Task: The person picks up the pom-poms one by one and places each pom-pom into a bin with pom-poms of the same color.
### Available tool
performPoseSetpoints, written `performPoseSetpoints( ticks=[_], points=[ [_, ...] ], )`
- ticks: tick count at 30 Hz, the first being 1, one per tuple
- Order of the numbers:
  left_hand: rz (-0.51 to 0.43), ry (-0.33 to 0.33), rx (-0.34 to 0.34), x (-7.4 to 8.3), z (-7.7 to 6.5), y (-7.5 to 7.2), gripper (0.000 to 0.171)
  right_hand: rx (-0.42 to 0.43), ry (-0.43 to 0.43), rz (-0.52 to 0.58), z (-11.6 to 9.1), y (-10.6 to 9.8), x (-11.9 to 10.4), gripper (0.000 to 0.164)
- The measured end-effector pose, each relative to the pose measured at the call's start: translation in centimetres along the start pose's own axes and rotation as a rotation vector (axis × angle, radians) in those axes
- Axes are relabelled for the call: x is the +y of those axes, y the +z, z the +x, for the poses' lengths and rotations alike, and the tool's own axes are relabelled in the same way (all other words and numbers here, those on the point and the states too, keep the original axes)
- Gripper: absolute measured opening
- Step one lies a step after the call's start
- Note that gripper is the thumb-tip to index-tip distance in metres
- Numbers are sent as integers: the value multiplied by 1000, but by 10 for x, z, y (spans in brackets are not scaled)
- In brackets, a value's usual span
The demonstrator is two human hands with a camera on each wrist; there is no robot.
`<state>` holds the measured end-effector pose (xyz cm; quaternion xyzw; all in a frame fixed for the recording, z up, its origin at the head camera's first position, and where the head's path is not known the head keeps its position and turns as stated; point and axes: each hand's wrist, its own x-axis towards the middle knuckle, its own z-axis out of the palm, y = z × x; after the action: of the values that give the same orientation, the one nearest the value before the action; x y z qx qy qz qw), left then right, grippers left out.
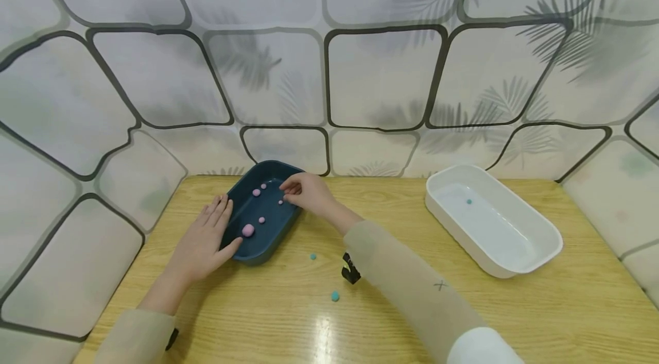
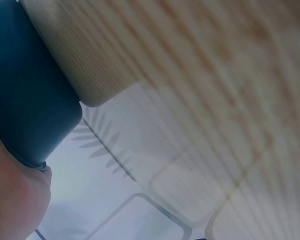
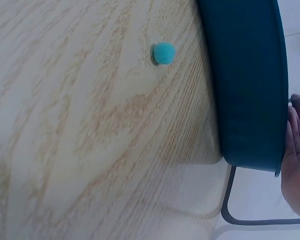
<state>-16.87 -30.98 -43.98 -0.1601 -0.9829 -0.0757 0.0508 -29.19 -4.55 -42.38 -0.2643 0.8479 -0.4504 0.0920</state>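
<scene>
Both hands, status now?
Left hand: open, touching the dark blue baking dish.
Right hand: fingers curled over it; whether holding anything can't be told.

The dark blue tray (image 1: 271, 233) at 8 o'clock looks like smooth moulded plastic with a soft sheen. The white tray (image 1: 494, 229) at 4 o'clock also looks plastic, smooth and glossier. Pink balls (image 1: 248, 230) in the blue tray look matt; the teal ball (image 3: 164, 53) appears soft, fuzzy and matt. The tabletop (image 1: 257, 318) has a wood-grain surface, shiny enough to throw a bright streak at 6 o'clock. The beige sleeve (image 1: 407, 275) at 5 o'clock is matt cloth
</scene>
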Motion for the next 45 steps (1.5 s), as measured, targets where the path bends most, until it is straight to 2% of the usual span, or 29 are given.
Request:
performPoseSetpoints(
  ticks=[10,21,28,36,45],
  points=[
    [-2,10,7,-1,2,2,84,48,-22,116,-2,-8,5,25],
    [4,9,10,-2,1,2,85,53,-40,113,-12,-34,1,24],
    [13,17,12,-2,1,2,85,65,-71,98,-24,-55,1,25],
    [4,37,58,-5,0,8,83,82,-63,73,-43,-83,7,26],
    [2,15,24,-5,1,8,85,131,-20,63,-70,-123,15,26]
  ],
)
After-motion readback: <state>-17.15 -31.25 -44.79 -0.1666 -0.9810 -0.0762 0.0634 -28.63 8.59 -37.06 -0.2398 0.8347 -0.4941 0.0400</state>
